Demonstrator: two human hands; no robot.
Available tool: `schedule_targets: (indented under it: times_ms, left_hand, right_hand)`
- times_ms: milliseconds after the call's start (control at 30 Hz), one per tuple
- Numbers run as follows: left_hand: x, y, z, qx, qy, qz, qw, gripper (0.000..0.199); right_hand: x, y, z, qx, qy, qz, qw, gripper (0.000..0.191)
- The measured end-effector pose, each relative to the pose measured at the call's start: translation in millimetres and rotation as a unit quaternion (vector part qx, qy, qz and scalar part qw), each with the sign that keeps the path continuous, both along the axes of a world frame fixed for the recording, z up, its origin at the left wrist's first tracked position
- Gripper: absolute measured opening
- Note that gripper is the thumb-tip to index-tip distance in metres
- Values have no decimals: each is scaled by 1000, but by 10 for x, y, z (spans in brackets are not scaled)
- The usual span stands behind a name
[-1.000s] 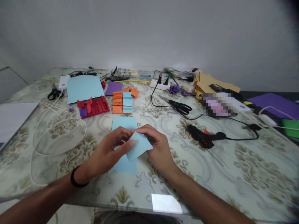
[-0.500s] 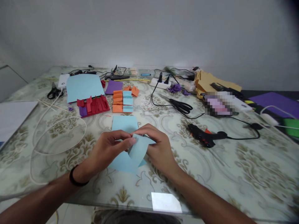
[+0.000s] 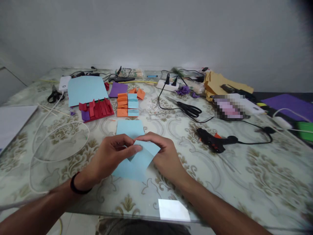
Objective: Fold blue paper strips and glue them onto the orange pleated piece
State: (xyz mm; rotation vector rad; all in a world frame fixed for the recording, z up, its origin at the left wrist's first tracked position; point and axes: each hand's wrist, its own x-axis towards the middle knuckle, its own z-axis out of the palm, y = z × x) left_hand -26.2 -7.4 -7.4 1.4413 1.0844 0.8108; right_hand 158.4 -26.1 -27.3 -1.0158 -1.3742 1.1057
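Between my hands is a small light-blue sheet of paper (image 3: 148, 148), tilted above the table. My left hand (image 3: 117, 151) pinches its left edge between thumb and fingers. At the opposite side my right hand (image 3: 164, 150) grips the paper, its index finger along the top edge and its thumb mostly hidden. Beneath them a larger light-blue sheet (image 3: 130, 127) lies flat, partly covered by my hands. Just beyond it are folded orange strips (image 3: 122, 105) and folded light-blue strips (image 3: 133, 105), side by side.
Folded red paper pieces (image 3: 100, 110) lie to the left, near a big light-blue sheet (image 3: 88, 89). Black-handled scissors (image 3: 188, 109) and a black glue gun (image 3: 216, 140) with its cable lie to the right. A power strip (image 3: 167, 85) stands at the back; a white cable (image 3: 36, 143) loops at left.
The small light-blue paper has turned in my fingers: its curled, hanging lower part now looks flatter and spreads to the right. My hands have stayed in nearly the same place.
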Motion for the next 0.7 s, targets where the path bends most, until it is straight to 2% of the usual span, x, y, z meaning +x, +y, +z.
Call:
schedule_targets:
  times_ms: [133,233,300,433,500,600,633,700]
  left_hand:
    - [-54,33,35,6,18,2,1000,26]
    - [-67,51,47,-1,21,-14,1000,27]
    - [-63,61,31,-13,27,-30,999,27]
    - [-65,78,-10,-11,57,-52,997,27]
    - [-79,74,2,11,61,-56,996,27]
    - [-111,42,39,55,17,-70,996,22]
    - [-121,25,43,69,1,-83,994,31]
    - [-135,-8,24,116,6,-100,988,61]
  right_hand:
    - [98,45,-5,-12,-7,50,999,24]
    - [175,91,-2,-23,25,89,995,34]
    - [195,111,16,-43,11,93,995,35]
    - [171,125,50,-74,-64,97,990,19]
    - [156,125,52,-83,-46,95,991,17]
    - [147,123,50,-127,31,64,989,20]
    - [144,124,48,-142,61,50,987,22]
    - [133,126,40,-161,112,27,980,26]
